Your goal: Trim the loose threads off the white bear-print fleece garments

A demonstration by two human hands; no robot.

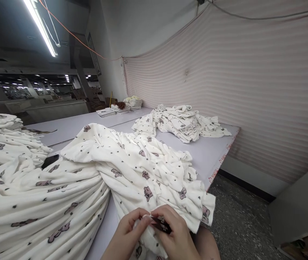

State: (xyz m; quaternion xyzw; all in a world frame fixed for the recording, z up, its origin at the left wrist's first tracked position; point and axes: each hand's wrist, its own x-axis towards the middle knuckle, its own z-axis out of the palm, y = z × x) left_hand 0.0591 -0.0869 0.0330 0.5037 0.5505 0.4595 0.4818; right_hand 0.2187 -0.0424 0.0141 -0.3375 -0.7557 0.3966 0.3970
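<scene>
Head view, contents as seen. Hands, two: left hand (130, 231) and right hand (176, 234). Dark hand tool (161, 224), one, small, in the right hand; exact kind cannot be told. White animal-printed cloth, three main heaps: one central heap (143, 166), its near edge at the hands; one left heap (42, 202), spreading to the frame's left edge; one far heap (181, 121), crumpled, well apart from the hands. Table (197, 155), one, pale-topped, under the cloth. Folded stacks, several at the far end, overlapping, exact count unclear; one yellowish-topped stack (133, 102) among them. Black flat object (50, 161), one, partly covered, between left and central heaps. Striped sheet (224, 79), one, hung along the wall. Tube light (40, 27), one near, overhead.

Pose: both forearms rise from the bottom edge and converge, fingertips meeting at the central heap's near edge. Left thumb and forefinger are pinched together on a bit of this cloth, with no visible gap. Right fingers curl closed around the dark hand tool, its tip against the cloth beside the left thumb; whether its blades, if any, are parted cannot be told.
</scene>
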